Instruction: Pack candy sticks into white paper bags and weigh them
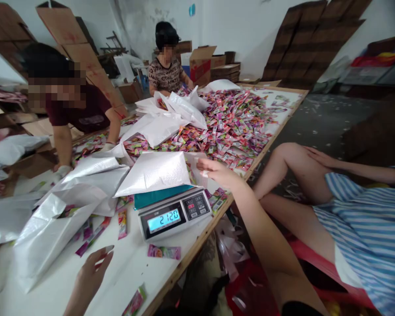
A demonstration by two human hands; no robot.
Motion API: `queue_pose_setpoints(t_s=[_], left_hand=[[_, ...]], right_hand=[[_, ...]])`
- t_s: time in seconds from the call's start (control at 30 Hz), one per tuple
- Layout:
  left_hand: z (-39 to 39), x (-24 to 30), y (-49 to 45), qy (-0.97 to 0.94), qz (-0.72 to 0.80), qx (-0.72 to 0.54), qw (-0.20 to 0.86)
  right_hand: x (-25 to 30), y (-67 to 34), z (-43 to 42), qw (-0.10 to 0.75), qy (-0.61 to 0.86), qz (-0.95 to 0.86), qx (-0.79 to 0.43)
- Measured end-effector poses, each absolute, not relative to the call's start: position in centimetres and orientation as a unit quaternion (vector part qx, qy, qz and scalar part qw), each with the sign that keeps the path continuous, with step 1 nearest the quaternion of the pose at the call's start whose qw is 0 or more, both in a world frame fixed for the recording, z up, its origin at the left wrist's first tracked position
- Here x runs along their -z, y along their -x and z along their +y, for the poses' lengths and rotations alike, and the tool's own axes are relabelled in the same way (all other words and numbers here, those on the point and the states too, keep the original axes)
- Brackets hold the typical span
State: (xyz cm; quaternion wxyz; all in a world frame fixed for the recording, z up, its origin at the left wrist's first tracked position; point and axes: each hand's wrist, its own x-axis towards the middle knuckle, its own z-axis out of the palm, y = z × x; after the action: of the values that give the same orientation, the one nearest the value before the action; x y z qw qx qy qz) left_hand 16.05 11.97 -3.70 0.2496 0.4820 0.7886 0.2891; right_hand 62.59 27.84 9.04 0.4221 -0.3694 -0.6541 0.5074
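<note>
A white plastic bag (154,171) lies on a digital scale (174,215) whose display reads 2120. My right hand (219,172) reaches to the bag's open mouth with fingers stretched out, touching its edge; I see nothing gripped. My left hand (94,265) hovers low over the white table (125,272), fingers apart and empty. Nearest to it lie a purple sachet (85,246) and a pink sachet (163,251).
A big heap of colourful sachets (230,123) covers the far table, with several white bags (85,180) left of the scale. Two people work across the table. A seated person in striped clothes (365,219) is at my right, by the table edge (197,245).
</note>
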Motion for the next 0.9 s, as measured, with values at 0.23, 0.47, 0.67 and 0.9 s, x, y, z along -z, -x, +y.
queue_pose_setpoints(t_s=[0.23, 0.47, 0.67, 0.9], left_hand=[[11.5, 3.3, -16.9, -0.530, 0.752, -0.316, 0.232], [11.0, 3.3, -16.9, -0.523, 0.762, -0.308, 0.227], [11.2, 3.2, -17.0, -0.525, 0.765, -0.297, 0.228], [11.1, 3.5, -16.3, -0.470, 0.807, -0.267, 0.238]], right_hand=[[-10.1, -66.3, 24.6, 0.442, 0.464, -0.583, -0.499], [-10.4, -68.2, 23.0, 0.452, 0.523, -0.562, -0.454], [-9.5, -68.9, 23.5, 0.446, 0.527, -0.582, -0.429], [-3.3, -69.9, 28.0, 0.113, 0.768, -0.610, -0.158]])
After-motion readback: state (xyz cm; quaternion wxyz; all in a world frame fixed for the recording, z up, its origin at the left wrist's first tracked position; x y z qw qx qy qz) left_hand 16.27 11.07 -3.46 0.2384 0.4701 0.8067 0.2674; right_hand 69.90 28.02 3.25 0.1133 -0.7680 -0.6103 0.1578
